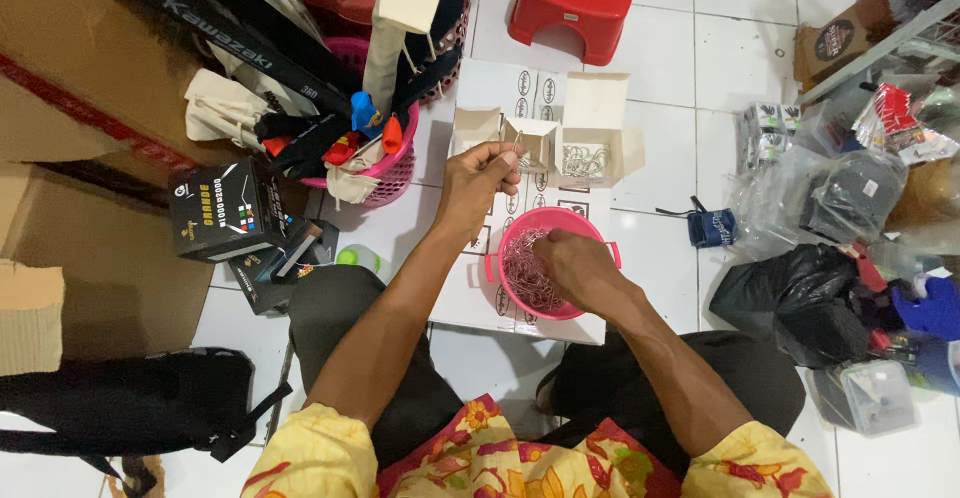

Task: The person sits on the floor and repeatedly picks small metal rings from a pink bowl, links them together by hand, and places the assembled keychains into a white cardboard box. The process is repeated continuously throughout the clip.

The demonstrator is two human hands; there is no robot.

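Your left hand (478,180): fingers pinched shut on few paper clips (517,148), raised just above small open box (528,144). Your right hand (572,263): reaching into pink bowl (556,220), fingers curled down among clips (527,270); grip hidden, cannot tell. Bowl sits on flat white carton (472,303) on floor (660,248), between your knees. Second open box (592,138), clips inside, at carton far edge. Red stool (572,3) beyond.

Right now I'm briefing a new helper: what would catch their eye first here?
Probably the pink bowl of wire clips at centre, with the right hand in it. Just above, the left hand holds clips beside small open boxes. A red stool stands out on the white floor behind.
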